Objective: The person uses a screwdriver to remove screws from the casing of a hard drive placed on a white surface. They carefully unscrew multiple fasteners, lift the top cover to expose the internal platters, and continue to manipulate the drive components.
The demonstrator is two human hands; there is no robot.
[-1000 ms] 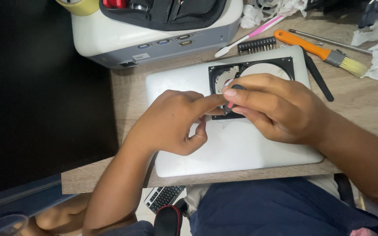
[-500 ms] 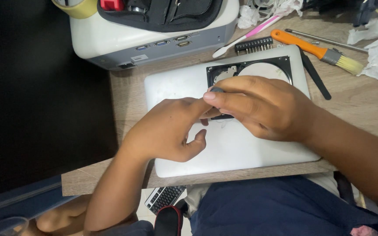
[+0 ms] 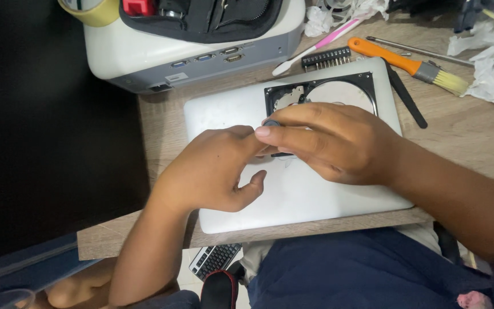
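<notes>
An opened hard disk drive (image 3: 338, 91) with a shiny platter lies on a closed silver laptop (image 3: 293, 194). My right hand (image 3: 333, 140) covers the drive's near half, its fingertips pinched on a small dark round part (image 3: 271, 122) at the drive's lower left corner. My left hand (image 3: 212, 169) meets it from the left, thumb and forefinger touching the same spot, the other fingers curled above the laptop lid. What sits under the right palm is hidden.
A grey-white projector (image 3: 201, 40) carrying a black tool pouch (image 3: 201, 14) stands at the back. An orange-handled brush (image 3: 413, 66), a pink toothbrush (image 3: 321, 43), a black bit strip (image 3: 327, 57), a dark pen-like tool (image 3: 407, 97) and crumpled tissue (image 3: 481, 57) lie behind the laptop. A tape roll (image 3: 90, 10) sits at top left.
Both hands have shifted a little left and toward me, from the drive's middle to its lower left corner. More of the platter now shows behind the right hand.
</notes>
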